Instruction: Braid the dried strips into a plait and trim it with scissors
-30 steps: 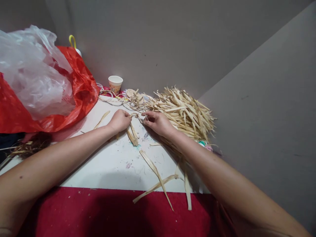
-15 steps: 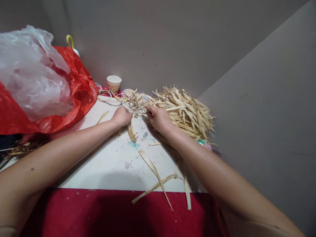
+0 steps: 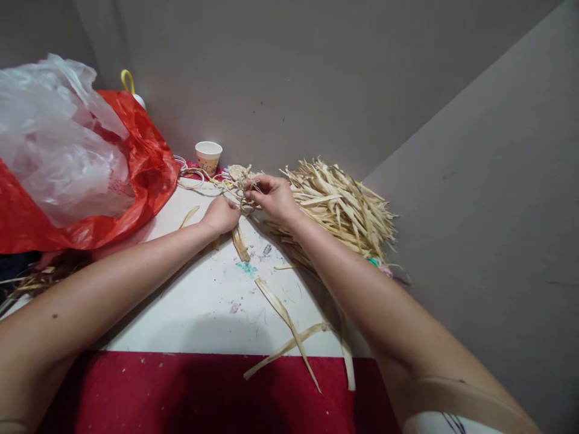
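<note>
Near the back of the white table, my left hand (image 3: 220,215) is closed, its fingers curled away from view; what they hold is hidden. A short dried strip (image 3: 241,243) shows just below its fingertips. My right hand (image 3: 274,196) pinches at the thin strands of a loose tangle of twisted straw cord (image 3: 243,191), a little above and to the right of my left hand. Behind the tangle a coiled, woven straw piece (image 3: 239,172) is partly covered. To the right of my right hand lies a big pile of dried straw strips (image 3: 341,208).
A paper cup (image 3: 208,158) stands at the back by the wall. A red plastic bag (image 3: 151,175) with clear plastic fills the left side. Loose straw strips (image 3: 283,316) cross the front edge of the white table (image 3: 181,325). Grey walls close off the back and right.
My right hand has moved left and slightly up, from beside the straw pile to the cord tangle. My left hand has stayed almost in place.
</note>
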`<state>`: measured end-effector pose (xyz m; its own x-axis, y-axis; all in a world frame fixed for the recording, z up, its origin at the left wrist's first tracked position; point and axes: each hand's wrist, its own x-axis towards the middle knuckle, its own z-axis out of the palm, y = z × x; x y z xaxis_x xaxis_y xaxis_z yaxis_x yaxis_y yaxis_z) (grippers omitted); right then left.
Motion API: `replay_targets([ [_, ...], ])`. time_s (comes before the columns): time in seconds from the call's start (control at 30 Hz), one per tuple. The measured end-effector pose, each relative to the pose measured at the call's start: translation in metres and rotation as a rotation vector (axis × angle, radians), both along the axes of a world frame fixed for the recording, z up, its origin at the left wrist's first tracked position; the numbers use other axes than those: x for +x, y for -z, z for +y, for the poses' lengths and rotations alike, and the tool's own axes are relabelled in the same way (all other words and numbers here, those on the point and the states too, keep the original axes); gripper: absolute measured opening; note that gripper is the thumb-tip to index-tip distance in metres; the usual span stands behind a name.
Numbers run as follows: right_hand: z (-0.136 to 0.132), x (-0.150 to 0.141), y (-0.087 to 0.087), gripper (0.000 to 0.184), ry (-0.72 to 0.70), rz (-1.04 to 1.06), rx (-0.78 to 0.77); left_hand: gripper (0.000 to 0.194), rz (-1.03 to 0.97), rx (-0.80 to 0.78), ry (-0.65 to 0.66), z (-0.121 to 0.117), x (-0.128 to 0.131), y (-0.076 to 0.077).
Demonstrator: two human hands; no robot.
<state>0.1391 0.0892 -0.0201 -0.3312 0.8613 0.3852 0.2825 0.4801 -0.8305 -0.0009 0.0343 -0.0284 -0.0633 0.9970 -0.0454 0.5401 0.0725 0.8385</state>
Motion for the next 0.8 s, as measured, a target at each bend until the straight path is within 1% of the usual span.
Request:
replay_targets([
  [0.07,-0.004,-0.003,-0.007,0.012,-0.039,0.084,-0.125,0.023,-0.015,0.012,0.015,0.0,0.0,0.0],
  [0.17,-0.007,-0.005,-0.017,0.012,-0.052,0.075,-0.259,0.024,-0.016,0.035,0.035,0.0,0.0,0.0],
  [0.3,-0.008,0.002,-0.019,0.008,0.038,0.001,-0.309,0.029,0.017,0.039,0.029,-0.002,0.0,-0.001],
  [0.33,-0.009,0.007,-0.019,0.008,0.058,-0.009,-0.315,0.029,0.024,0.039,0.029,-0.003,0.0,-0.001],
  [0.4,-0.017,0.022,-0.023,0.009,0.046,-0.041,-0.347,0.026,0.016,0.04,0.025,-0.004,0.0,-0.002],
  [0.43,-0.022,0.032,-0.026,0.01,-0.006,-0.072,-0.371,0.024,0.003,0.043,0.019,-0.005,-0.001,-0.002],
  [0.5,-0.036,0.052,-0.038,0.016,-0.184,-0.198,-0.431,0.021,-0.038,0.052,-0.005,-0.007,-0.002,-0.004],
  [0.6,-0.056,0.079,-0.059,0.036,-0.419,-0.434,-0.508,0.018,-0.105,0.081,-0.033,-0.011,-0.005,-0.006],
  [0.63,-0.061,0.084,-0.065,0.042,-0.44,-0.481,-0.505,0.017,-0.128,0.09,-0.03,-0.013,-0.005,-0.008],
  [0.67,-0.065,0.088,-0.069,0.045,-0.419,-0.501,-0.476,0.017,-0.152,0.095,-0.015,-0.015,-0.005,-0.009],
  [0.7,-0.068,0.088,-0.072,0.046,-0.352,-0.49,-0.415,0.017,-0.175,0.098,0.004,-0.017,-0.005,-0.01],
  [0.73,-0.069,0.087,-0.071,0.044,-0.25,-0.456,-0.325,0.018,-0.199,0.096,0.029,-0.018,-0.005,-0.012],
  [0.8,-0.068,0.077,-0.065,0.043,-0.056,-0.368,-0.131,0.016,-0.257,0.074,0.078,-0.022,-0.004,-0.015],
])
